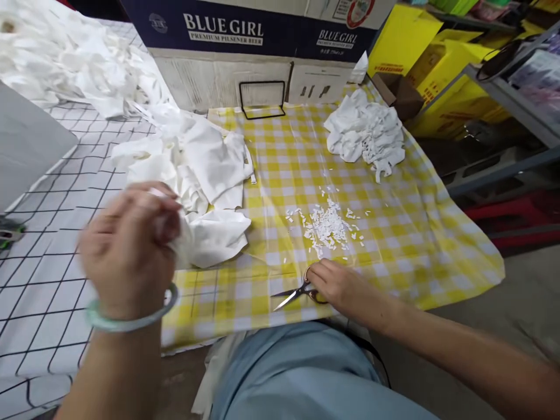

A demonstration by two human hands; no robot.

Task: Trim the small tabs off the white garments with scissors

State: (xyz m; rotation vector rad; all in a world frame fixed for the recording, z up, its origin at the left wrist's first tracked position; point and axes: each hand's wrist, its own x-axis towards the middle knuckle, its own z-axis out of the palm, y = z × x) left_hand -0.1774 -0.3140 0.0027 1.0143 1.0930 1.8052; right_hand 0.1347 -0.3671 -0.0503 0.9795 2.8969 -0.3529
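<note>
My left hand [129, 251], blurred by motion and wearing a pale green bangle [131, 318], is raised at the left with its fingers pinched together. White cloth shows at its fingertips and behind the fist. Just beyond it lies a heap of white cloth pieces [214, 157], with one piece [219, 233] nearer the front. At the table's front edge my right hand [336, 283] grips the looped handles of scissors [293, 294]. Their blades point left, slightly apart, low over the checked cloth. Small white snippets [330, 227] are scattered just past the right hand.
A bunched white cloth pile [367, 131] sits at the back right of the yellow checked tablecloth [280, 186]. A large beer carton [262, 52] and a black wire stand [262, 100] close off the back. More white cloth [79, 58] fills the far left. Metal shelving [516, 111] stands at right.
</note>
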